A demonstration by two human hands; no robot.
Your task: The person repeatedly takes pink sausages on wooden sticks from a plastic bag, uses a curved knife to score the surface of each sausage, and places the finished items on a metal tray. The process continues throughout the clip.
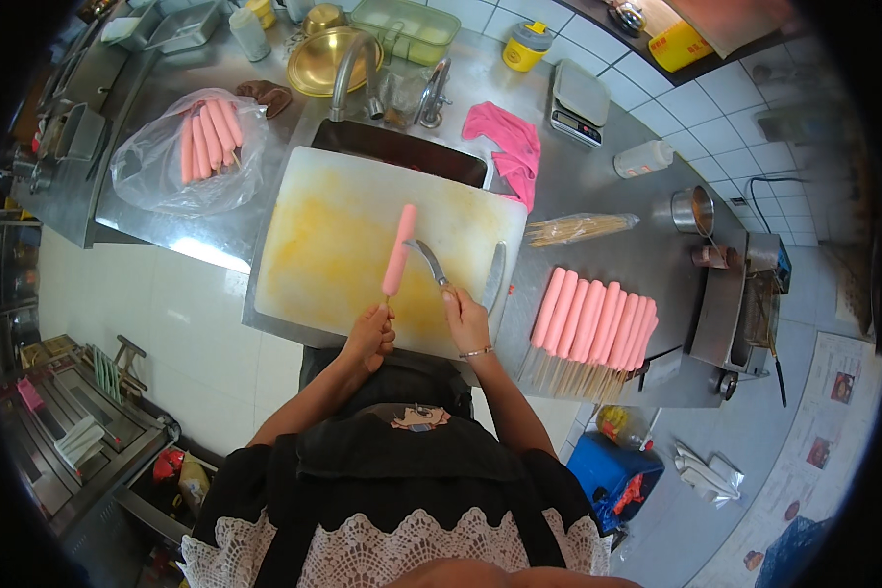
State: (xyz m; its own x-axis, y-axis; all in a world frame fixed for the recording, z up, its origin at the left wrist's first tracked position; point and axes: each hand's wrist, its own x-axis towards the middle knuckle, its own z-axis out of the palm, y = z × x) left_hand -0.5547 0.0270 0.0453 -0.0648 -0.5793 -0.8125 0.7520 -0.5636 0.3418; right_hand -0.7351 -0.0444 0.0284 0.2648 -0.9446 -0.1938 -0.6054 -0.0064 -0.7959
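My left hand [372, 336] grips the wooden stick of a pink sausage [400, 250], which points away from me over the white cutting board [323, 242]. My right hand [465, 317] is closed around the handle of a small curved knife [430, 261]; its tip is at the sausage's right side. Whether blade and sausage touch, I cannot tell. Rows of skewered pink sausages [595, 316] lie on the steel counter to the right of the board. At the left, more sausages [210, 140] lie in an open clear plastic bag [147, 173].
Behind the board are a sink [404, 153], a faucet [349, 70] and a pink cloth [511, 143]. Packed wooden skewers [584, 228], a digital scale [579, 103], a white bottle [643, 159] and a metal pot [692, 211] stand or lie on the right counter.
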